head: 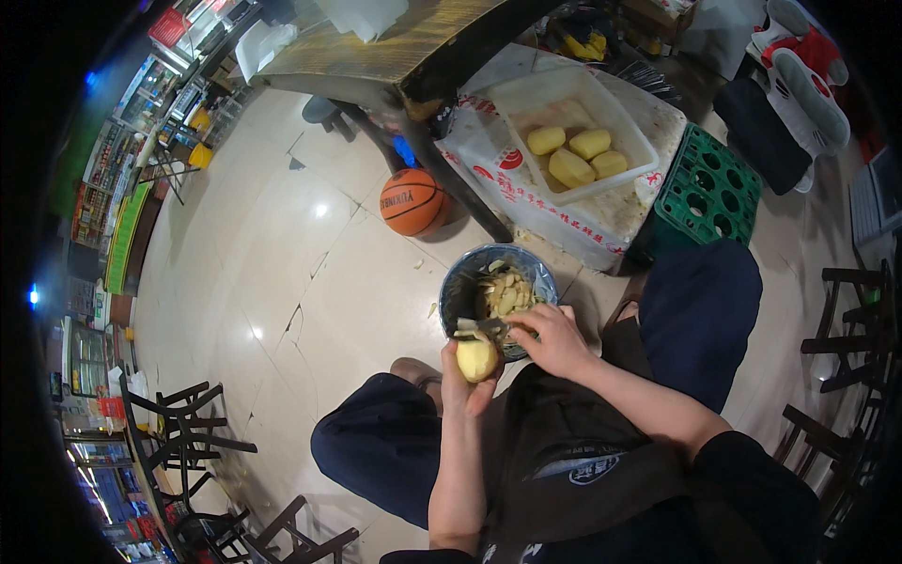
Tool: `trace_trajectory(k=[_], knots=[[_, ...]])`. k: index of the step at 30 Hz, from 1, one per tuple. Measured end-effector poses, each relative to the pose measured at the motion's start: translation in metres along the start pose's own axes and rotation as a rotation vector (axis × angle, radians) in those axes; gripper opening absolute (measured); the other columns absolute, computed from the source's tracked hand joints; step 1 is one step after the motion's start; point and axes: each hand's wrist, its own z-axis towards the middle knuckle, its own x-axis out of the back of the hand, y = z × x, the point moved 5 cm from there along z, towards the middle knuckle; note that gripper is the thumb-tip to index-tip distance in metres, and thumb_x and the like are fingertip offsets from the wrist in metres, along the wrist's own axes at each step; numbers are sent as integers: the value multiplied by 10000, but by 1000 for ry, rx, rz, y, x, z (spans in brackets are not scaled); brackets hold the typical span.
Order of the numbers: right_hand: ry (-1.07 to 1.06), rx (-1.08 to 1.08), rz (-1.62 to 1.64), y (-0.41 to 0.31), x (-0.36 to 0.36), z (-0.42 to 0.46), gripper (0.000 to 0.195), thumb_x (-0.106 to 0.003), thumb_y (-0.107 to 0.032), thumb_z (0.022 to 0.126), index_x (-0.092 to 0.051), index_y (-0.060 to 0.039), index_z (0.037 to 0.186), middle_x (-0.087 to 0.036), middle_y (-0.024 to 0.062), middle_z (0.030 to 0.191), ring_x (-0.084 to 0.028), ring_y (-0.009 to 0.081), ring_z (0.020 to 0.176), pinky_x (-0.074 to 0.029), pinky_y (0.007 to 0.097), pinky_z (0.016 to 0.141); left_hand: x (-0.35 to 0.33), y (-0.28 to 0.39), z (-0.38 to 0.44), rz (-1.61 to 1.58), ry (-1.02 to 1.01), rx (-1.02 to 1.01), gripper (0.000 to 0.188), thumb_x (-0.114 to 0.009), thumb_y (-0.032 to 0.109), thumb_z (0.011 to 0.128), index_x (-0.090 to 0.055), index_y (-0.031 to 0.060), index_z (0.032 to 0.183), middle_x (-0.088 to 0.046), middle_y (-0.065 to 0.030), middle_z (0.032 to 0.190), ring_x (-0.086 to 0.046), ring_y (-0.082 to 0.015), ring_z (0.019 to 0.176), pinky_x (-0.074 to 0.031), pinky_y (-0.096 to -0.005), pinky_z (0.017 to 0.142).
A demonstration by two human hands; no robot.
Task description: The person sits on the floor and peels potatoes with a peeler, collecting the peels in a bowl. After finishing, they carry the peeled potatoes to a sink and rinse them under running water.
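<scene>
A mostly peeled potato [476, 361] rests in my left hand [461, 384], its yellow flesh facing up. My right hand [553, 338] grips a peeler [486, 327], whose blade end lies at the potato's upper edge and looks blurred. Both hands are over the near rim of a round bin [451, 282] with a plastic liner. Inside the bin lies a heap of potato peelings [509, 292]. Beyond it, a translucent plastic tub [631, 134] holds several peeled potatoes [572, 168].
The tub stands on a box wrapped in printed plastic [486, 151]. A green plastic crate [712, 185] is at its right. An orange basketball [414, 202] sits on the tiled floor [232, 233] by a dark table leg [458, 176]. Wooden stools [838, 345] stand at right.
</scene>
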Motion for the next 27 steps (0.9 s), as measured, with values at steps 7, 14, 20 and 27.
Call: trace_trajectory(k=[7,14,20,27], knots=[[-126,-455,12,62,-4,7,279,-602,-346,912,-705,-143,1073,-703,134,993,-640,328,990,-387,470,900,-22,-6,-9,-155,-112,205,474,-603,435,928,-592,58,1216,-589,-139,1131,-577,-277,990,-532,-390,874],[9,-10,76,-19,7,-13,234,-643,-269,900,-704,-157,1097,-640,51,948,-601,242,962,-381,399,882,-10,-5,2,-94,-26,83,515,-516,521,958,-600,80,1210,-629,-116,1182,-620,-262,1026,-537,-384,868],[71,246,-86,-31,6,-12,252,-652,-272,878,-708,-169,1101,-603,44,902,-575,245,932,-360,405,874,-3,-7,4,-117,-28,29,436,-526,462,958,-602,99,1188,-657,-92,1126,-629,-251,1021,-529,-398,871],[-169,-378,-90,60,-3,9,267,-581,-344,932,-703,-149,1066,-698,128,979,-634,323,978,-376,463,867,-22,-9,-8,-190,-96,148,514,-617,444,919,-578,12,1196,-584,-168,1055,-553,-278,978,-522,-370,865]])
